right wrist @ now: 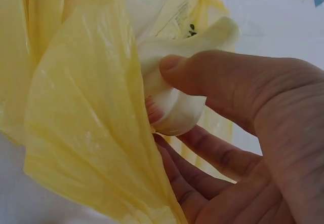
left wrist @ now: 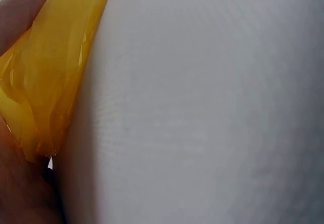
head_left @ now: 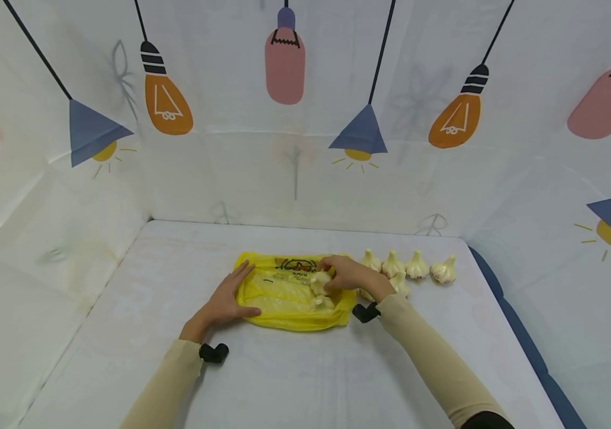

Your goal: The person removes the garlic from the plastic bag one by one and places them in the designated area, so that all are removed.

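Note:
A yellow plastic bag (head_left: pixel 278 301) with dark print lies flat on the white table. My left hand (head_left: pixel 228 298) rests at its left end, fingers and thumb spread along the edge; the left wrist view has the yellow film between thumb and fingers. At the bag's right end my right hand (head_left: pixel 347 275) holds a garlic bulb (right wrist: pixel 174 100), thumb on top and fingers underneath. That bulb is partly behind the yellow film in the right wrist view. Another garlic bulb (head_left: pixel 323 303) shows through the bag just nearer to me.
Several loose garlic bulbs (head_left: pixel 417 266) stand right of the bag, some partly hidden by my right wrist. The white table (head_left: pixel 284 381) meets a lamp-patterned sheet (head_left: pixel 220 173) at the back. A dark blue edge (head_left: pixel 520 328) runs along the right side.

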The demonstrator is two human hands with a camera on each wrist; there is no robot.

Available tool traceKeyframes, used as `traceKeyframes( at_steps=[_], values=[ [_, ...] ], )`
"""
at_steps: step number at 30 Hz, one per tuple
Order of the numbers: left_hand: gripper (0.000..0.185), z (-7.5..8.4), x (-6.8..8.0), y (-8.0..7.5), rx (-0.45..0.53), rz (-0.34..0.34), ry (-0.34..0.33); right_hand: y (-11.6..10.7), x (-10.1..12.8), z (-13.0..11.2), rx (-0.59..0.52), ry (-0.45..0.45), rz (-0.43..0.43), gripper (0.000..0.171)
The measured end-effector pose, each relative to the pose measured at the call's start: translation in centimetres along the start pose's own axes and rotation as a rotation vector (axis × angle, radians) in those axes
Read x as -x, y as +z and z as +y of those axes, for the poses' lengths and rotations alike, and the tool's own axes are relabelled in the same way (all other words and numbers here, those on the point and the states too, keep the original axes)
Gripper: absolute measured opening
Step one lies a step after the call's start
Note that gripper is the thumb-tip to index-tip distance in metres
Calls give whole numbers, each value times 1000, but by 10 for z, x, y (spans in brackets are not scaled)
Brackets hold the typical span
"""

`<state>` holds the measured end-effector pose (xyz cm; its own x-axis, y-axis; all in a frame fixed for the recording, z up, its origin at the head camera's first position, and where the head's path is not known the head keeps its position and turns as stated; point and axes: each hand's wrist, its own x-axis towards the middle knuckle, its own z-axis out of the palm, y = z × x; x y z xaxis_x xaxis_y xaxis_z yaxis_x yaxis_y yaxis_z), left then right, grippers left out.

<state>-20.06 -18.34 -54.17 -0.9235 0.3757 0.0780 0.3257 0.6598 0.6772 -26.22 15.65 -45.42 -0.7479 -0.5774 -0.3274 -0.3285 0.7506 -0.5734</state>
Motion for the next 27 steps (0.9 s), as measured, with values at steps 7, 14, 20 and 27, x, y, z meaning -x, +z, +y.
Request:
traceKeyframes(
  at_steps=[7,14,20,27],
  values=[
    [109,1,-2,0,-9,-9,-5,0,-1,4,18,-32,33,43],
    [108,0,-2,1,-7,-11,-10,-2,3,3,-8,-35,56,46],
    [108,1,-1,1,-7,-7,-13,-7,10,-3,-45,-38,98,46],
    [108,-1,-2,2,-15,-3,-6,-10,24,-3,-124,-91,156,47]
  ],
)
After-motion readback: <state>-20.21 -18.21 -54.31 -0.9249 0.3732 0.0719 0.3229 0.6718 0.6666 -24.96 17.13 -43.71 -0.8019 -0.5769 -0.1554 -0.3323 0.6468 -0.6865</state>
